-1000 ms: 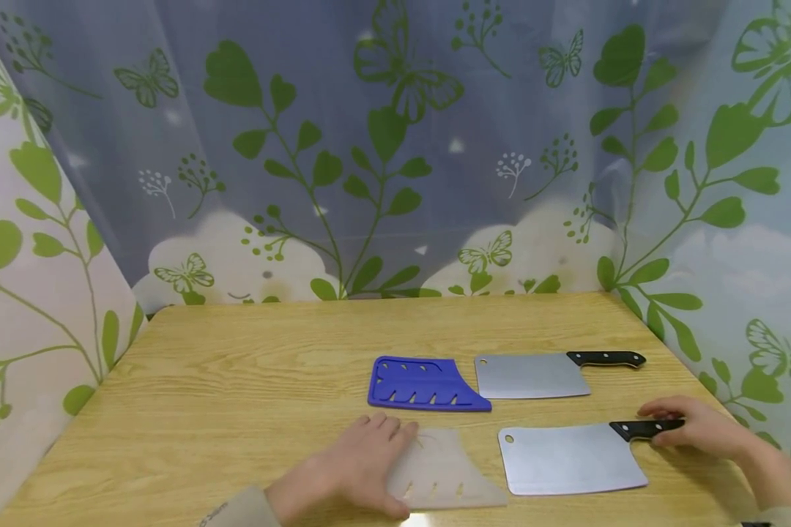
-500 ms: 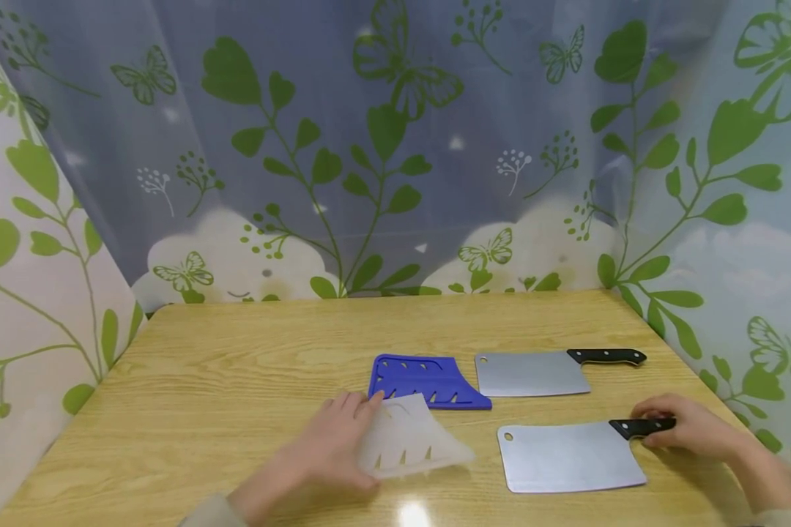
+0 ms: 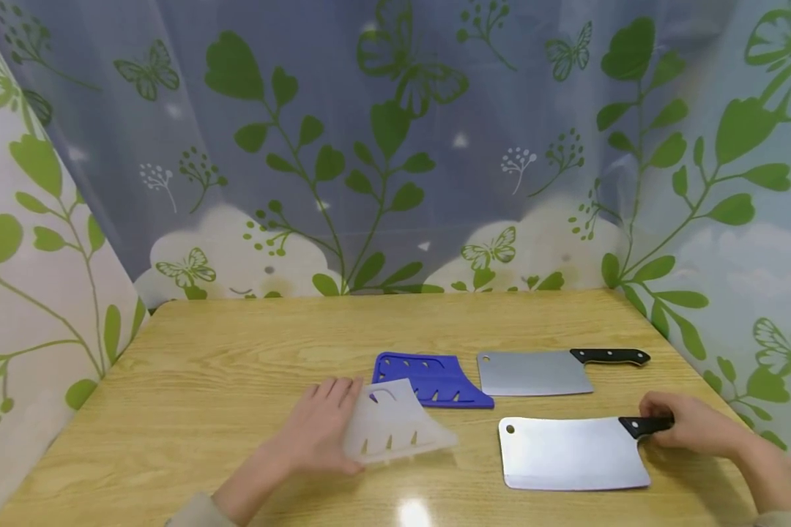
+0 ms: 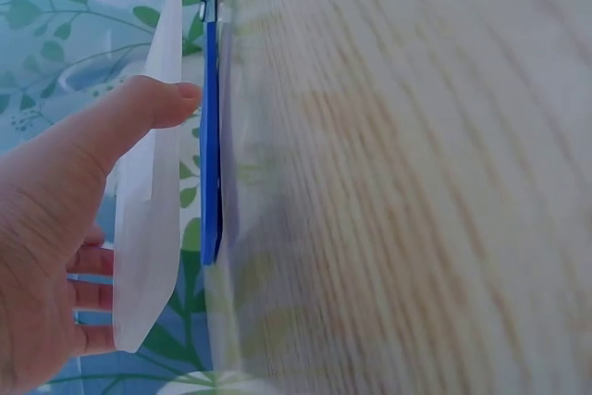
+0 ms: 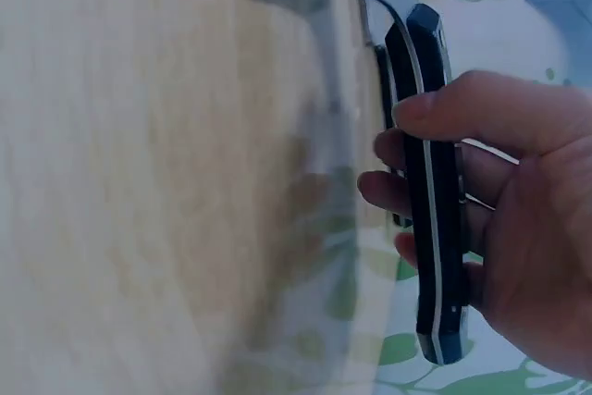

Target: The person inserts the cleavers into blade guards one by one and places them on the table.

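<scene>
My left hand [image 3: 321, 427] grips a translucent white blade cover [image 3: 395, 424] by its left end, thumb on the near edge and fingers along the far one. In the left wrist view the cover [image 4: 148, 201] stands off the wooden surface. My right hand [image 3: 692, 424] holds the black handle [image 5: 433, 201] of the nearer cleaver [image 3: 570, 454], fingers curled round it. That cleaver's broad steel blade points left, its face turned up toward the head camera. In the head view, the white cover overlaps part of a blue blade cover [image 3: 455, 388] lying behind it.
A second cleaver [image 3: 534, 373] lies behind the first, its black handle to the right and its blade tip beside the blue cover. Everything is on a wooden table [image 3: 204, 373]. A patterned curtain [image 3: 290, 146] hangs along the back and both sides.
My left hand has lifted the white cover off the table and carried it left and away from me, tilting it. My right hand has closed round the cleaver's handle, and the blade has tilted slightly.
</scene>
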`<action>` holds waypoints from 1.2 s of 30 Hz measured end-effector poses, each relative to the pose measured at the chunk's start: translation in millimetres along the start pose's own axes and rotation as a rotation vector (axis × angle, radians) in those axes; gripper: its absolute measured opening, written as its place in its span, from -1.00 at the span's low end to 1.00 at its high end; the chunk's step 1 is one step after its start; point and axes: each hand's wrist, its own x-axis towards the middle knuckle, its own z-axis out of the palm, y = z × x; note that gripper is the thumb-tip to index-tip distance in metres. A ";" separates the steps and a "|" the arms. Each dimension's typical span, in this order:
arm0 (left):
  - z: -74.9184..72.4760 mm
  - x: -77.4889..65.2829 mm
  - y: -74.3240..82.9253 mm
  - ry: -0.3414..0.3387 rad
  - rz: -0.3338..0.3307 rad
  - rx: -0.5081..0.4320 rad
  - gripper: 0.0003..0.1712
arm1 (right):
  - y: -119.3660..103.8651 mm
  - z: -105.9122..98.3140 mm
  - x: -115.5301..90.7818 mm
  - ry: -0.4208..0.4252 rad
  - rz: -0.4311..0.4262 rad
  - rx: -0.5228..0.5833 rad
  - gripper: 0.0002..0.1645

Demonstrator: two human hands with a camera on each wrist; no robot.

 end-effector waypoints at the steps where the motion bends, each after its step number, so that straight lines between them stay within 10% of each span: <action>1: 0.0 0.1 -0.4 0.001 0.000 0.004 0.31 | -2.4 -0.4 0.8 0.004 -0.014 0.000 -0.65; 12: -0.1 2.9 -1.9 0.046 0.025 0.025 0.33 | -34.9 -1.3 17.0 0.041 0.121 -0.012 -0.73; 20: 1.2 5.1 -2.5 0.074 0.026 0.009 0.27 | -63.0 8.0 37.5 0.241 0.164 -0.135 -0.64; 36: -0.2 6.1 -3.5 0.129 0.047 0.042 0.26 | -87.7 21.1 59.0 0.351 0.055 -0.235 -0.66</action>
